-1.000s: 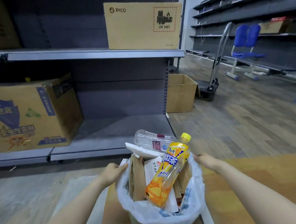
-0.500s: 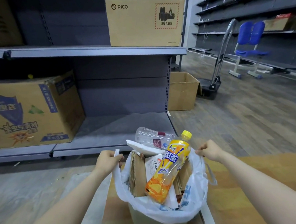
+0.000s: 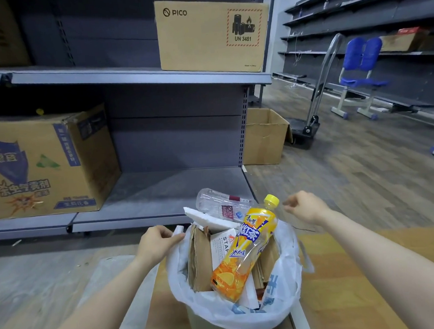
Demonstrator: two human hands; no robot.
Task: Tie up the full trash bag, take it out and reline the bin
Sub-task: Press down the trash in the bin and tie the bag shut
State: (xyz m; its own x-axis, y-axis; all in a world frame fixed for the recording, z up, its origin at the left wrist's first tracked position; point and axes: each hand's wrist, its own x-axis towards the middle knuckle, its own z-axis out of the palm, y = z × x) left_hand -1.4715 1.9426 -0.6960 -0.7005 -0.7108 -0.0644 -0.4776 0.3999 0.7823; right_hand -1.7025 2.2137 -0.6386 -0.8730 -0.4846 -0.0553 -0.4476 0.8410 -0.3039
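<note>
A pale bin [image 3: 208,326] stands low in the middle, lined with a white trash bag [image 3: 285,295] with blue print. It is stuffed above the rim: an orange drink bottle [image 3: 246,249], a clear bottle [image 3: 221,204], brown cardboard [image 3: 199,259] and white foam [image 3: 209,219]. My left hand [image 3: 157,244] pinches the bag's left edge at the rim. My right hand [image 3: 305,207] hovers above and right of the bag, fingers loosely apart, holding nothing. The bag's right handle [image 3: 305,258] hangs loose.
Grey shelving [image 3: 139,76] rises just behind the bin, with a PICO carton [image 3: 210,35] above and a large printed carton [image 3: 43,162] lower left. An open box [image 3: 265,136], a hand trolley [image 3: 310,123] and a blue chair [image 3: 357,74] stand to the right.
My right hand has let go of the bag's right edge and lifted up and away; that handle now droops. My left hand keeps its hold on the left edge.
</note>
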